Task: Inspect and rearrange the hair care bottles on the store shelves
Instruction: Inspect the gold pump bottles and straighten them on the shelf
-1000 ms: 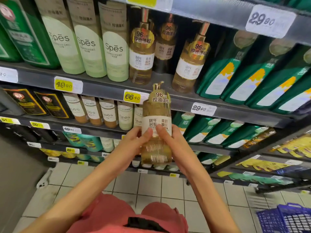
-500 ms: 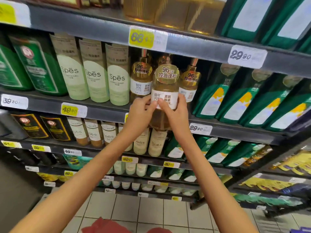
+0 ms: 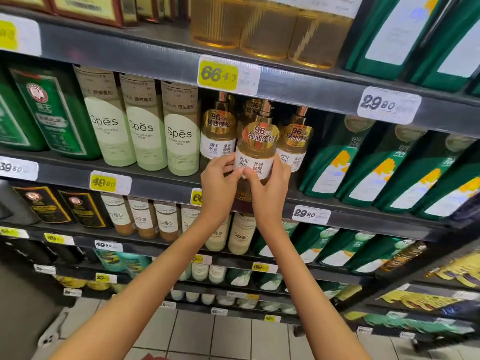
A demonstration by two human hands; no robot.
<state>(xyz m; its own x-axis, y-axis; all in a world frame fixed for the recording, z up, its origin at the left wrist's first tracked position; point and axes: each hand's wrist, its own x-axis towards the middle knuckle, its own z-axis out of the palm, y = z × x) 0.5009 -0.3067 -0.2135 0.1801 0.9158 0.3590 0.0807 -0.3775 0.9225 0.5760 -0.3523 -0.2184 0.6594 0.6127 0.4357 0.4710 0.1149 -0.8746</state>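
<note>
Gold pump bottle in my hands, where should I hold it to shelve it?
Likely grip the gold bottle by its wide body at the white label, from the front, left hand and right hand either side. It's upright between like bottles; its thin pump neck is close under the upper shelf.

L forearm (image 3: pixel 155 276) & R forearm (image 3: pixel 301 279) bare, L hand (image 3: pixel 217 185) & R hand (image 3: pixel 270 193) bare too; sliver of red fabric garment (image 3: pixel 153 357) at btm edge.
</note>
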